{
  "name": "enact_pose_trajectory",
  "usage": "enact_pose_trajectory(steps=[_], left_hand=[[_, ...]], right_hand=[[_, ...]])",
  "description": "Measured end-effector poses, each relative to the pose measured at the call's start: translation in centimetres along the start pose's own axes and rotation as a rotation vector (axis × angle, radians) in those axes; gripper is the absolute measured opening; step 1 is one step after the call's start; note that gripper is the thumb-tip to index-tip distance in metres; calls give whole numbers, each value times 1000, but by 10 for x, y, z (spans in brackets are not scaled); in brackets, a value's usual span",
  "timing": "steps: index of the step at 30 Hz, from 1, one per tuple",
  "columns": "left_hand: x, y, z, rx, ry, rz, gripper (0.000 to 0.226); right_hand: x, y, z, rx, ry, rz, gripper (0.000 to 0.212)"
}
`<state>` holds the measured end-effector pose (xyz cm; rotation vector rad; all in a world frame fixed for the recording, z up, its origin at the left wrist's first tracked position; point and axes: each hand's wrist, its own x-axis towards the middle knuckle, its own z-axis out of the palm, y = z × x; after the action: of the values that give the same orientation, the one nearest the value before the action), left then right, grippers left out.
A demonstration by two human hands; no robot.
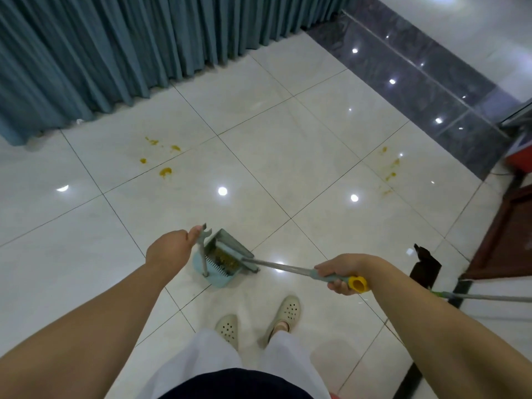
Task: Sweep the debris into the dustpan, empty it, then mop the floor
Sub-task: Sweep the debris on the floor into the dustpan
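A light blue dustpan (219,279) stands on the white tiled floor just ahead of my feet, with yellow-brown debris (226,258) inside it. My left hand (169,250) grips the top of its upright grey handle (202,249). My right hand (342,272) holds the broom (280,265) by its blue grip with the yellow end cap. The broom's head sits at the dustpan's mouth. Yellow smears (165,171) stain the tiles at the left, and fainter smears (390,168) stain them at the right.
A teal curtain (115,47) hangs along the far left. A dark polished strip (417,82) crosses the floor at the upper right. A brown wooden piece of furniture (506,234) stands at the right, with a long pole (489,297) and a dark object (425,264) near it.
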<state>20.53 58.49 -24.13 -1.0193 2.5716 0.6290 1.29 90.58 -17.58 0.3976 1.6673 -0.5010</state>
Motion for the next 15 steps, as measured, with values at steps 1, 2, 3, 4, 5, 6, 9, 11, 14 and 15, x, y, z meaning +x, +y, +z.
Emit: enact_pose_trajectory(steps=[1, 2, 3, 4, 5, 6, 9, 11, 14, 15], left_hand=[[0, -1, 0, -5, -1, 5, 66], [0, -2, 0, -11, 0, 9, 67], [0, -2, 0, -18, 3, 11, 67], [0, -2, -1, -25, 6, 12, 67], [0, -2, -1, -31, 11, 10, 68], [0, -1, -2, -38, 15, 8, 68], [2, 7, -5, -66, 23, -3, 71], [3, 14, -7, -72, 33, 8, 71], [8, 28, -9, -72, 43, 16, 73], [10, 34, -9, -76, 42, 14, 74]], right_hand=[[-4, 1, -3, -11, -2, -3, 43], [-7, 2, -6, -21, 1, -5, 44], [-9, 3, -9, -25, 7, -5, 44], [-11, 4, -11, -24, 12, -5, 44], [-14, 5, -13, -18, 18, -6, 44], [-15, 6, -15, -8, 23, -8, 44], [-17, 10, -20, 61, 41, -18, 43], [-16, 12, -23, 121, 72, -19, 41], [-13, 16, -28, 209, 116, -25, 33], [-12, 17, -32, 242, 126, -28, 30]])
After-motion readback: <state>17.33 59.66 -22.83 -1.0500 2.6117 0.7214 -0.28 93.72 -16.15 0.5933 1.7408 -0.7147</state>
